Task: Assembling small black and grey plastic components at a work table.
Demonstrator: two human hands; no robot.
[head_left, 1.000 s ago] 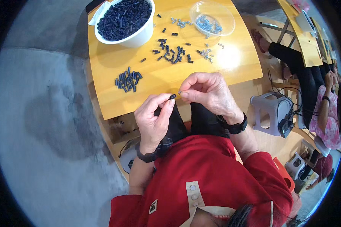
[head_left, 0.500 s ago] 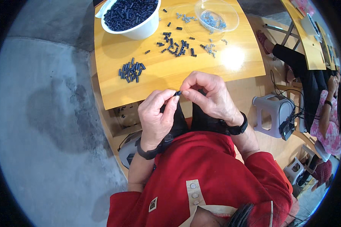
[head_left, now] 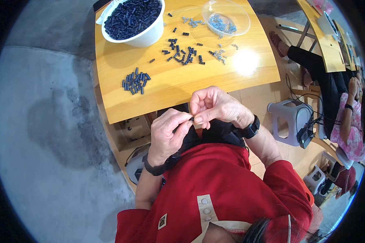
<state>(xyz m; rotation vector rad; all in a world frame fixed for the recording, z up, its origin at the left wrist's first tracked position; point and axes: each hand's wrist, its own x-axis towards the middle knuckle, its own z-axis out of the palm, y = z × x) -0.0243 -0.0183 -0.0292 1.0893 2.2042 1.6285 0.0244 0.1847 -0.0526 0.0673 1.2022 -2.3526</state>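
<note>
tabletop (head_left: pixel 170 87), yellow, wood-look. white tub (head_left: pixel 148 37) at far left, full of black parts. clear plastic bowl (head_left: pixel 236 14) to its right, small shiny bits inside. left hand (head_left: pixel 165 131) and right hand (head_left: pixel 223 109) meet just off the near edge. black cylinders (head_left: pixel 190 54) scattered mid-table, tighter heap (head_left: pixel 136 82) nearer left. smallest: dark little piece (head_left: pixel 192 119) between the hands, mostly hidden, left thumb and index pinching it; right fingertips narrow against it, grip cannot tell.
</note>
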